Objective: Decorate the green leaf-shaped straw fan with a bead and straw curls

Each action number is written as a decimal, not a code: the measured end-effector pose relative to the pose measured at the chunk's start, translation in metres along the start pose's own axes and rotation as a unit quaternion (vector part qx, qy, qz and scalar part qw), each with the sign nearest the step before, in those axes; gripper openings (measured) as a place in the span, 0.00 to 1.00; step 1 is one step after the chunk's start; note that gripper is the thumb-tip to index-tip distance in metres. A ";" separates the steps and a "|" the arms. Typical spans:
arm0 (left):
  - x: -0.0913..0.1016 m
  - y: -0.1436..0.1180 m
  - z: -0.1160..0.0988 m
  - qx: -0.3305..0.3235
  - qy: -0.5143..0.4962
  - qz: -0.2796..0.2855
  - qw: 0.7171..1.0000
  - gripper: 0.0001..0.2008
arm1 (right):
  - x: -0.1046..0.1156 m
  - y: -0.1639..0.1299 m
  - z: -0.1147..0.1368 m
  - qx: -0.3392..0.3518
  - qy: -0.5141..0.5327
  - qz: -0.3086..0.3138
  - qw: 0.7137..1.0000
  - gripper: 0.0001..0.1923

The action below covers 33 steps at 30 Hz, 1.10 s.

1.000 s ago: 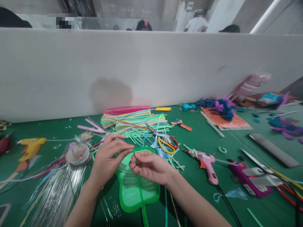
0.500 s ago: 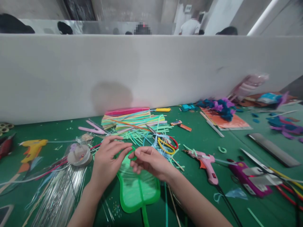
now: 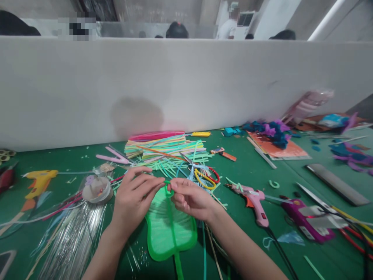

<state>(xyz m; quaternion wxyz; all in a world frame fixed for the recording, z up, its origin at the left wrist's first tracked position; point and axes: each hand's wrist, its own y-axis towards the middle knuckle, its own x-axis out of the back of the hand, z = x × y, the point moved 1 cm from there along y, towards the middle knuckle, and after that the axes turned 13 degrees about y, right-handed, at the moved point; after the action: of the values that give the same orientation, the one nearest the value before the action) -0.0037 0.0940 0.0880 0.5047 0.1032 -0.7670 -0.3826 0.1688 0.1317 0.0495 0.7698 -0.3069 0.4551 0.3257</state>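
My left hand [image 3: 135,198] and my right hand [image 3: 189,196] meet in front of me, fingertips pinched on a short green strip [image 3: 167,182]. The strip bends down into a small curl beside the right fingertips. Just below them lies a green fan-shaped piece [image 3: 171,237] with a thick rim, a centre rib and a stem pointing toward me. Its upper part is partly covered by my hands. Behind my fingers sits a pile of pastel fuzzy strips [image 3: 166,149], with yellow-and-red-handled scissors [image 3: 205,179] at its right.
A pink glue gun [image 3: 253,200] and a purple device [image 3: 305,221] lie at right. At left are a yellow glue gun [image 3: 42,182], a small round tub [image 3: 97,190] and a bundle of clear sticks [image 3: 72,241]. A white partition [image 3: 186,85] stands behind the green table.
My right hand has shifted slightly right and its fingers have turned on the green strip. The strip now bridges both hands' fingertips. My left hand has barely moved.
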 end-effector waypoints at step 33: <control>-0.006 -0.004 0.011 -0.051 0.060 -0.022 0.997 0.10 | 0.014 0.009 -0.011 -0.045 0.128 0.021 0.991 0.10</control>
<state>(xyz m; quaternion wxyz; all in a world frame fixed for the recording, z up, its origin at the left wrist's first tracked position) -0.0109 0.0998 0.0789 0.5461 0.1171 -0.7120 -0.4255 0.1614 0.1317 0.0311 0.6836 -0.3713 0.5409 0.3199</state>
